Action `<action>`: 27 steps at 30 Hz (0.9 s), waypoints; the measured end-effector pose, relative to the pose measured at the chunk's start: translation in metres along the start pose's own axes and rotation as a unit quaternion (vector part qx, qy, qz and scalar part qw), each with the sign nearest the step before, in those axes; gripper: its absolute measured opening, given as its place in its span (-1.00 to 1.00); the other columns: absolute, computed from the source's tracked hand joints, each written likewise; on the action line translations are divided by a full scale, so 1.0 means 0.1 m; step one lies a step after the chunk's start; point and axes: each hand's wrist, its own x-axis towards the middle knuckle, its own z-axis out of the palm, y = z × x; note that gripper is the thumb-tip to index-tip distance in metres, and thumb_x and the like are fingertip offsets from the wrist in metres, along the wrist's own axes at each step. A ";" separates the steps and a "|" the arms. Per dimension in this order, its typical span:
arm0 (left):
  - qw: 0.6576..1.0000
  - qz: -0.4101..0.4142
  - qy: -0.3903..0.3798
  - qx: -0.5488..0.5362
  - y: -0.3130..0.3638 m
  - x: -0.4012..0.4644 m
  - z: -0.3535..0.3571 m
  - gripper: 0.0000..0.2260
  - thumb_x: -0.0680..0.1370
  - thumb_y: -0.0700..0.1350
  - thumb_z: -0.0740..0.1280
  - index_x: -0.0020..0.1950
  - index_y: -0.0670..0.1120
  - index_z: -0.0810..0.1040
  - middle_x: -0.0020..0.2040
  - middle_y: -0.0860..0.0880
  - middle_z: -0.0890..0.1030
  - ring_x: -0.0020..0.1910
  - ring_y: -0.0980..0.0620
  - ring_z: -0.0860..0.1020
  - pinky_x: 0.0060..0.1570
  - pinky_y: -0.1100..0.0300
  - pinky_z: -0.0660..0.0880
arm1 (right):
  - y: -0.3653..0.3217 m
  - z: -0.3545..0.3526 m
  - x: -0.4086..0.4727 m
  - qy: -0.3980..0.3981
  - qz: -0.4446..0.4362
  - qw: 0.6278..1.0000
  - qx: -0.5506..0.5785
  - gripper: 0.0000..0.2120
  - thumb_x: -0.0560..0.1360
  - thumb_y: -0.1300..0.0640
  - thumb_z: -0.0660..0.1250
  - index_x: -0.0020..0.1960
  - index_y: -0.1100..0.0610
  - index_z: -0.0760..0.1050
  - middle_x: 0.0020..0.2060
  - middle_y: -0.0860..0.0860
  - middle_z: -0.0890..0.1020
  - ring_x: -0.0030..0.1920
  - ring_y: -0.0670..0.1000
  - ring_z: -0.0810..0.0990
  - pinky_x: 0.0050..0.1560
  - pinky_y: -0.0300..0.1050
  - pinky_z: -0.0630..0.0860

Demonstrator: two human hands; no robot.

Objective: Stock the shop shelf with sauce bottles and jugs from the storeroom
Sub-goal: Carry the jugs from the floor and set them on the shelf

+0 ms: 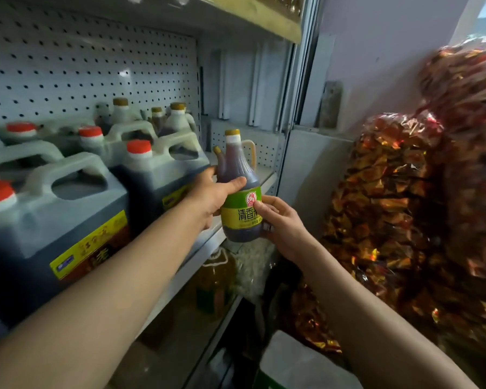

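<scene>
1. Nearest the camera, two bare forearms reach forward together; using both hands probably steadies a full bottle while it is guided in.
2. The right hand (281,220) wraps the lower body of the sauce bottle (240,192) from the right, thumb pressed on the green label, taking weight near the base.
3. The left hand (211,197) grips the bottle's shoulder from the left, thumb across the front just above the label, likely to keep it upright.
4. The bottle is thus between the two hands, touching both, upright, its base at about the front lip of the shelf (267,178) and apparently not yet set down.
5. Just left stand the red-capped jugs (68,209), packed side by side with labels facing out, leaving bare shelf only at the right end, which seems the intended spot.
6. Further back, yellow-capped bottles (177,119) stand against the pegboard (96,57).
7. Well to the right, apart from the shelf, are bagged red snacks (404,206).
</scene>
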 end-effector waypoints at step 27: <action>0.966 -0.069 0.248 0.021 -0.40 3.06 0.43 -0.24 0.57 -0.07 0.40 0.60 0.20 -0.01 0.59 -0.04 0.19 0.52 -0.20 0.25 0.43 -0.23 0.28 | 0.55 -0.43 3.52 -0.099 -0.003 0.995 -0.032 -0.68 0.59 0.19 0.39 0.32 0.19 0.50 0.14 0.05 0.66 0.14 -0.01 0.66 0.16 -0.14 0.60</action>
